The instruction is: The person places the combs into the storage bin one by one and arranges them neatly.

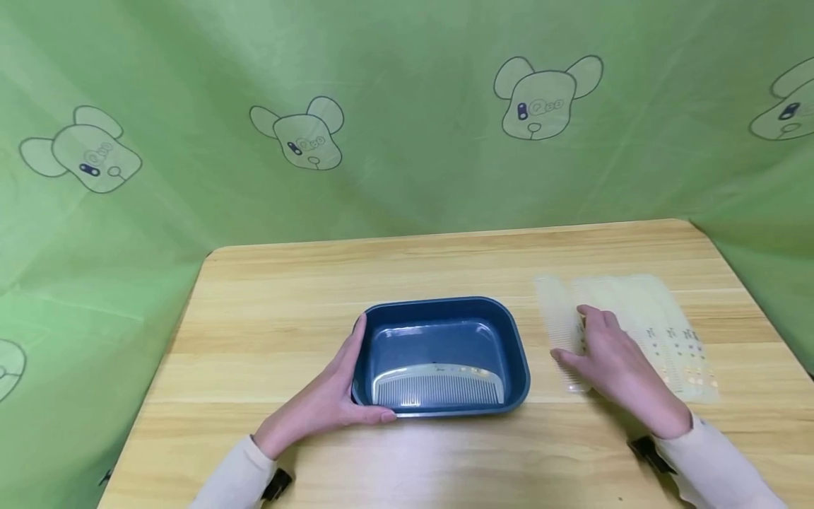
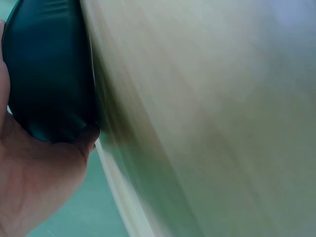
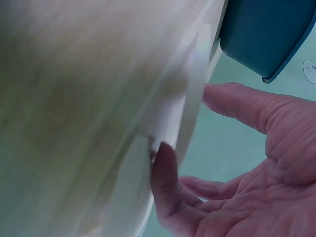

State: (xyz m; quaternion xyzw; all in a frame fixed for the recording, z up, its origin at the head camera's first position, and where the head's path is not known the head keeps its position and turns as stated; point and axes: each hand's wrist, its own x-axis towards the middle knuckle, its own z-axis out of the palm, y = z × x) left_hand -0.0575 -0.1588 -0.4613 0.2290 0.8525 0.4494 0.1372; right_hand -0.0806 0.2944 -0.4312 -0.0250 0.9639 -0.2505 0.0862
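Observation:
A dark blue plastic box (image 1: 439, 346) stands on the table. My left hand (image 1: 324, 399) grips its left end, fingers along the outer wall and thumb across the front edge; the left wrist view shows the same box (image 2: 52, 69) in that hand. Inside, near the front wall, is a pale comb (image 1: 439, 382), teeth toward the front. On the right, my right hand (image 1: 613, 353) spans a whitish translucent comb (image 1: 553, 318), thumb at the toothed edge and fingers at the other edge. Several similar combs (image 1: 642, 304) lie side by side beneath and beyond that hand.
A light wood-grain table (image 1: 286, 297) carries everything. Green cloth (image 1: 407, 177) with bear-head drawings hangs behind it and at the sides. Dark straps (image 1: 649, 452) sit at the wrists, below pale sleeves.

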